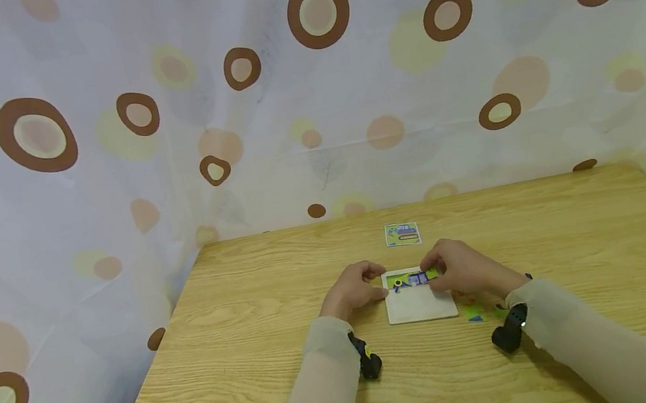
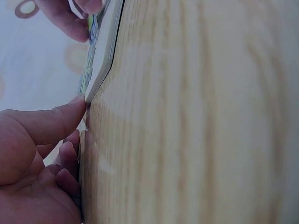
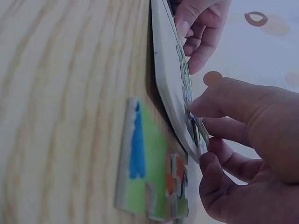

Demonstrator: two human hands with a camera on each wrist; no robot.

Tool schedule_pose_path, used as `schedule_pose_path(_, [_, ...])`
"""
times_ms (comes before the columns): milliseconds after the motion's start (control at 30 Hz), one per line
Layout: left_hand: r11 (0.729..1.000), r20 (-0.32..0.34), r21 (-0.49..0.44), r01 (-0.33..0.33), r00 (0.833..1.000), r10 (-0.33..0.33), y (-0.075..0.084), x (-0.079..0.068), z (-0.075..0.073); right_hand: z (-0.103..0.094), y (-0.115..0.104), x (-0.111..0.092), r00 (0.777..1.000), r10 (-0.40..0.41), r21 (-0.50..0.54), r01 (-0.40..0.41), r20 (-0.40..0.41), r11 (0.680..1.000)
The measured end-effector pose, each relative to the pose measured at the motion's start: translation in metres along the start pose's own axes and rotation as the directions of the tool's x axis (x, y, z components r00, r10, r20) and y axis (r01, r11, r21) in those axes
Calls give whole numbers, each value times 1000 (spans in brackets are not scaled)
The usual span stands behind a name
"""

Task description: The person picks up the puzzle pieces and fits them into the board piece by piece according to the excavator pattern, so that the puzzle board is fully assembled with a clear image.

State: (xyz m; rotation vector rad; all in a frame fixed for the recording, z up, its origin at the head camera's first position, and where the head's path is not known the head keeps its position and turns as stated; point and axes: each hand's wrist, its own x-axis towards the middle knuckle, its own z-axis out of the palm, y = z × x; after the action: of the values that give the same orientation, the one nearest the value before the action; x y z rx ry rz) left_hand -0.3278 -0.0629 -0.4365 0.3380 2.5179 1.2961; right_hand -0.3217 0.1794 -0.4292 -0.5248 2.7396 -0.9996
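A white puzzle tray (image 1: pixel 421 305) lies flat on the table, its far part filled with a row of joined green and blue jigsaw pieces (image 1: pixel 412 279). At the tray's left edge my left hand (image 1: pixel 353 290) steadies it, with the thumb (image 2: pixel 70 116) right at the near-left rim and the other fingers curled. My right hand (image 1: pixel 463 268) is over the far-right corner. Between its thumb and index finger it pinches a jigsaw piece (image 3: pixel 204 133), which sits slightly tilted at the tray's edge. The fingers partly hide this piece.
Loose jigsaw pieces (image 1: pixel 475 314), green with blue and orange parts, lie right of the tray, partly under the right forearm. Beyond the tray is a small picture card (image 1: pixel 402 234) showing a blue vehicle. A spotted curtain (image 1: pixel 278 94) closes off the table's back.
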Motion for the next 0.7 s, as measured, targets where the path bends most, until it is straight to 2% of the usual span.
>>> schedule_pose_path(367, [1000, 6, 14, -4, 1000, 4, 6, -2, -1, 0, 2, 1, 1000, 1, 3, -1, 3, 1000])
schedule_pose_path(567, [1000, 8, 7, -2, 1000, 2, 4, -2, 0, -1, 1, -1, 999, 33, 10, -33, -10, 999])
schedule_pose_path(700, [1000, 8, 1, 3, 1000, -3, 2, -1, 1, -1, 1, -3, 999, 17, 12, -17, -27, 1000])
